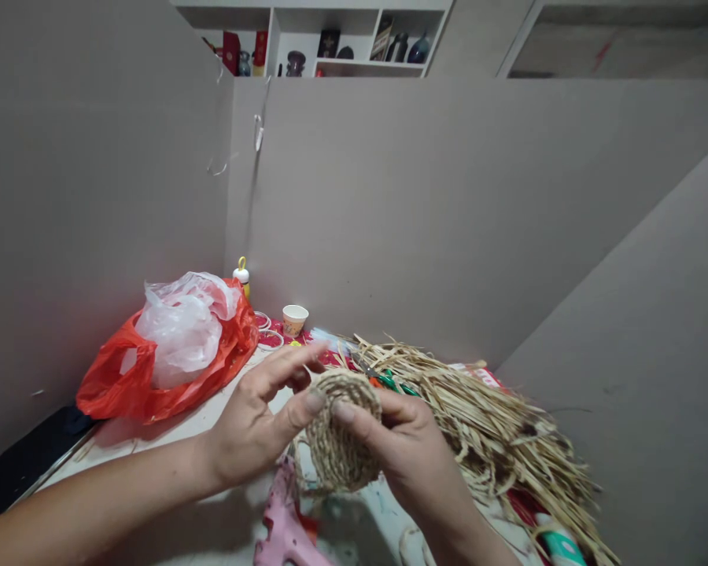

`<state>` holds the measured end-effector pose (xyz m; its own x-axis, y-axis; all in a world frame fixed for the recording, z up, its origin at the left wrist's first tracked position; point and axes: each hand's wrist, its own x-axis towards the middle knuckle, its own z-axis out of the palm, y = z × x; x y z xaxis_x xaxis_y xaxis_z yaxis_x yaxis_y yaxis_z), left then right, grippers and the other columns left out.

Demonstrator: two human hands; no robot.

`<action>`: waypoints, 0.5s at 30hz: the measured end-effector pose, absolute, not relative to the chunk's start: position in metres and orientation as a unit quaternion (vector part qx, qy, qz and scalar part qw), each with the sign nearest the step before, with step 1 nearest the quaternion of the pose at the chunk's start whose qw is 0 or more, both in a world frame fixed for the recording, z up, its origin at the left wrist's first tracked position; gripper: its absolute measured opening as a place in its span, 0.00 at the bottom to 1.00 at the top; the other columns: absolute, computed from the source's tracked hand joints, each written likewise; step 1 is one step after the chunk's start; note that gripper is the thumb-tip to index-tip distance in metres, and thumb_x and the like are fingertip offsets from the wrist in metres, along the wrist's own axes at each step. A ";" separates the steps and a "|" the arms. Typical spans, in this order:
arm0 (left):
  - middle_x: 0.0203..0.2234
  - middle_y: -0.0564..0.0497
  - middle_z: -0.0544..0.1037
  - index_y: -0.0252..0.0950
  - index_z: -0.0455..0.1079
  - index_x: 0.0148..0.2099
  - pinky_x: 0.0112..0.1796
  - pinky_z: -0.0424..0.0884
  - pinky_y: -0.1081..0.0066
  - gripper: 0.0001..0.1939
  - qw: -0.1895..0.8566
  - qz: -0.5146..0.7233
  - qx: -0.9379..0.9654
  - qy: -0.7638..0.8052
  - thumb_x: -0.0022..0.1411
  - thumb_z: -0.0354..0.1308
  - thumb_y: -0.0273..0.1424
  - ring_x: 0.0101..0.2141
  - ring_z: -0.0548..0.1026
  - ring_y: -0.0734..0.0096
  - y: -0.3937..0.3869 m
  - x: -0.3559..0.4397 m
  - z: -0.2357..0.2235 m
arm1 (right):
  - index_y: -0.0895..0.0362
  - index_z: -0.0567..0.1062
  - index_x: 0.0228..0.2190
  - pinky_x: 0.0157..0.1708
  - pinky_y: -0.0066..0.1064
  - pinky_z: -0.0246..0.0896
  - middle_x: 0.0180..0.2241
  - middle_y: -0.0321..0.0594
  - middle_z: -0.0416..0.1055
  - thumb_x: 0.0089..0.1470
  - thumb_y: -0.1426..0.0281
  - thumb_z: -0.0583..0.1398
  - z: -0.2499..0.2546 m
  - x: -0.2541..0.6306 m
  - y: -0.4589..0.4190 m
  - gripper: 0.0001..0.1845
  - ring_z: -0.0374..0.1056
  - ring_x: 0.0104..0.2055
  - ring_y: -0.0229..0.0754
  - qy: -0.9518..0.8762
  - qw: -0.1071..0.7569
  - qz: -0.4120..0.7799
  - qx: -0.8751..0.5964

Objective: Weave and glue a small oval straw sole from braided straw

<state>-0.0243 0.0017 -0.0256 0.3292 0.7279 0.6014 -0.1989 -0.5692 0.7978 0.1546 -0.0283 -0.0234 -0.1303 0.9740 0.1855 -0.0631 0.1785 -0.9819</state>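
A round coil of twisted straw rope (343,440) is held up over the table in front of me. My right hand (404,440) grips its right side, with the thumb pressed on the face and the fingers behind. At the upper left rim, my left hand (265,413) has its thumb against the coil; its index finger is raised and other fingers are partly hidden. A loose strand hangs at the coil's left edge. Below lies a pink glue gun (286,519), partly covered by the coil. Green-handled scissors (392,383) rest just behind my right hand.
Dry straw strands (477,409) spread across the right side. A red plastic bag (123,373) with a clear bag (182,330) sits at left. A paper cup (295,319), white rings (270,339) and a yellow-and-white bottle (241,275) stand near the grey wall (389,196).
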 end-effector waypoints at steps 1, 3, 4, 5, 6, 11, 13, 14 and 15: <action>0.43 0.49 0.72 0.46 0.65 0.60 0.43 0.68 0.68 0.22 0.459 0.542 0.676 0.198 0.63 0.58 0.35 0.39 0.70 0.70 0.001 -0.024 -0.026 | 0.57 0.79 0.24 0.25 0.26 0.59 0.21 0.33 0.69 0.48 0.63 0.68 -0.024 0.157 -0.027 0.11 0.61 0.23 0.35 -0.532 0.546 0.512 -0.397; 0.41 0.50 0.72 0.42 0.65 0.57 0.41 0.68 0.69 0.24 0.520 0.520 0.642 0.216 0.59 0.62 0.35 0.37 0.70 0.71 0.000 -0.020 -0.027 | 0.56 0.81 0.28 0.30 0.30 0.64 0.23 0.35 0.74 0.47 0.62 0.69 -0.026 0.158 -0.023 0.09 0.67 0.26 0.39 -0.475 0.590 0.534 -0.376; 0.38 0.50 0.73 0.40 0.67 0.53 0.39 0.68 0.70 0.23 0.544 0.501 0.635 0.223 0.56 0.65 0.34 0.36 0.70 0.71 -0.001 -0.017 -0.028 | 0.56 0.81 0.28 0.32 0.31 0.65 0.24 0.36 0.76 0.46 0.62 0.69 -0.027 0.158 -0.022 0.09 0.69 0.27 0.40 -0.455 0.606 0.540 -0.366; 0.35 0.51 0.73 0.37 0.69 0.48 0.38 0.68 0.71 0.21 0.568 0.477 0.630 0.228 0.53 0.67 0.32 0.36 0.71 0.71 -0.002 -0.014 -0.029 | 0.55 0.81 0.27 0.32 0.31 0.65 0.24 0.36 0.77 0.45 0.62 0.70 -0.027 0.157 -0.021 0.10 0.69 0.27 0.41 -0.441 0.616 0.544 -0.361; 0.33 0.51 0.74 0.35 0.70 0.44 0.38 0.68 0.71 0.19 0.595 0.454 0.623 0.229 0.51 0.69 0.31 0.35 0.71 0.71 -0.002 -0.011 -0.031 | 0.55 0.81 0.27 0.33 0.32 0.65 0.24 0.37 0.77 0.45 0.62 0.70 -0.027 0.156 -0.020 0.10 0.70 0.27 0.41 -0.435 0.620 0.547 -0.356; 0.32 0.49 0.78 0.32 0.73 0.40 0.39 0.69 0.68 0.15 0.672 0.410 0.575 0.225 0.51 0.68 0.30 0.34 0.74 0.69 0.000 -0.005 -0.030 | 0.56 0.82 0.32 0.32 0.31 0.65 0.27 0.39 0.79 0.49 0.60 0.67 -0.027 0.154 -0.018 0.12 0.71 0.28 0.41 -0.462 0.593 0.557 -0.352; 0.34 0.47 0.80 0.32 0.74 0.42 0.39 0.69 0.68 0.15 0.666 0.429 0.567 0.229 0.51 0.68 0.30 0.35 0.75 0.68 0.003 -0.009 -0.025 | 0.57 0.82 0.34 0.31 0.30 0.64 0.28 0.40 0.78 0.52 0.58 0.65 -0.025 0.158 -0.018 0.15 0.70 0.29 0.41 -0.486 0.588 0.539 -0.356; 0.35 0.47 0.80 0.32 0.74 0.44 0.39 0.69 0.68 0.16 0.662 0.439 0.563 0.227 0.51 0.67 0.30 0.35 0.75 0.68 0.005 -0.011 -0.022 | 0.57 0.82 0.34 0.30 0.29 0.64 0.29 0.41 0.78 0.53 0.57 0.64 -0.025 0.159 -0.017 0.16 0.69 0.30 0.41 -0.496 0.590 0.528 -0.358; 0.36 0.46 0.80 0.33 0.74 0.45 0.39 0.69 0.68 0.17 0.659 0.448 0.561 0.224 0.52 0.67 0.29 0.35 0.75 0.68 0.006 -0.014 -0.020 | 0.56 0.82 0.33 0.29 0.28 0.63 0.29 0.40 0.77 0.53 0.56 0.63 -0.024 0.161 -0.017 0.16 0.68 0.30 0.40 -0.502 0.592 0.516 -0.361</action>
<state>-0.0136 0.0062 -0.0198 0.4986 0.8414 0.2085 -0.3392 -0.0320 0.9402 0.1613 -0.0171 -0.0241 -0.0372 0.9742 0.2225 -0.2480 0.2067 -0.9465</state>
